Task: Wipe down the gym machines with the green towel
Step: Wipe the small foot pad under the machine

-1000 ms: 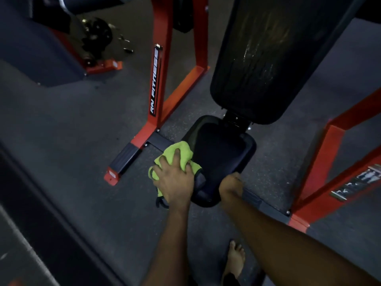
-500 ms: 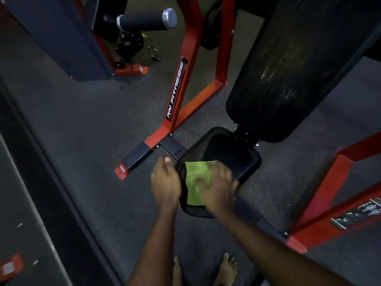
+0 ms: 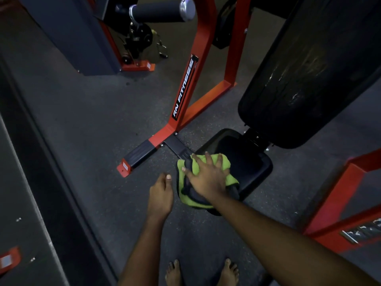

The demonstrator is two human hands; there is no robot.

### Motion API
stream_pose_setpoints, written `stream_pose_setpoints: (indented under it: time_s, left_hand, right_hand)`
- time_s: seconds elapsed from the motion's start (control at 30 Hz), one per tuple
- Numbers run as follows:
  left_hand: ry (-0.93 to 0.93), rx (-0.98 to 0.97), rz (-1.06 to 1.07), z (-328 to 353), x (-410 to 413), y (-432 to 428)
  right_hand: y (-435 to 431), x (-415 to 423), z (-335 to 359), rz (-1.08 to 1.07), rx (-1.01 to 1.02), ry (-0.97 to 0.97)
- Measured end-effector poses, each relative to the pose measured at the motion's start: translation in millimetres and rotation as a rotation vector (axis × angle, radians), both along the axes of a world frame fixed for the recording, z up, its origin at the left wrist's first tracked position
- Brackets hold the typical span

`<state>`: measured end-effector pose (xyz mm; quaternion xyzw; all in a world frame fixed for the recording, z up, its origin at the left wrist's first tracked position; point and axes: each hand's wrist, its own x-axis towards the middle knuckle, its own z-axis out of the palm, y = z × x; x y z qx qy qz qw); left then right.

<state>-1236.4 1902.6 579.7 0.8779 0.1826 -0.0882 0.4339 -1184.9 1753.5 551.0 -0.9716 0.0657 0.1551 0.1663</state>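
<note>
while flat on towel (image 3: 225,163), right hand (image 3: 208,179)

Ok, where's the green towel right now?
In the head view, low centre, the green towel drapes over the near-left edge of the black seat pad, pressed under the right hand; the left hand is beside it.

The right hand (image 3: 208,179) lies on the towel (image 3: 227,165) on the seat (image 3: 252,168), the left hand (image 3: 160,195) just left.

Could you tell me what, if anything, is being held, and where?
Nothing is gripped: the right hand presses flat on the green towel with spread fingers; the left hand is empty.
</note>
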Motion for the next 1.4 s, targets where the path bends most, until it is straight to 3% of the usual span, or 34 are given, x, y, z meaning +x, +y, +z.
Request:
stream_pose_setpoints:
  time_s: [0.1,0.23,0.3,0.43,0.6,0.7,0.77,0.87,0.97,1.1,1.4]
  left_hand:
    - [-0.041,0.01,0.017,-2,0,-4]
    - [-0.041,0.021,0.034,-5,9,-11]
    - [-0.023,0.009,0.012,-5,17,-16]
    - [0.051,-0.01,-0.044,-11,39,-30]
    - [0.083,-0.009,0.003,-23,53,-44]
    - [0.134,-0.011,0.018,-27,59,-50]
    - [0.195,0.033,0.043,-29,68,-57]
    - [0.254,0.132,0.089,-34,80,-76]
    - [0.216,0.267,0.156,-38,78,-90]
    - [0.134,0.295,0.212,-50,77,-92]
    - [0.077,0.363,0.125,-53,75,-92]
  right_hand:
    - [-2,27,1,-0.024,0.082,0.037]
    - [-12,-31,-17,-0.003,0.073,-0.275]
    - [-26,-63,-24,0.018,0.067,-0.307]
    - [-49,-75,-29,-0.068,0.09,-0.222]
    - [-70,-24,-35,-0.292,0.167,-0.076]
    - [-85,-4,-40,-0.459,0.088,-0.006]
    - [-78,-16,-43,-0.571,0.044,-0.013]
    - [-74,-29,-47,-0.707,0.152,0.023]
    - [-96,-10,-53,-0.745,0.177,0.064]
    - [-124,17,-66,-0.789,0.171,0.084]
    - [-184,69,-98,-0.877,0.139,0.067]
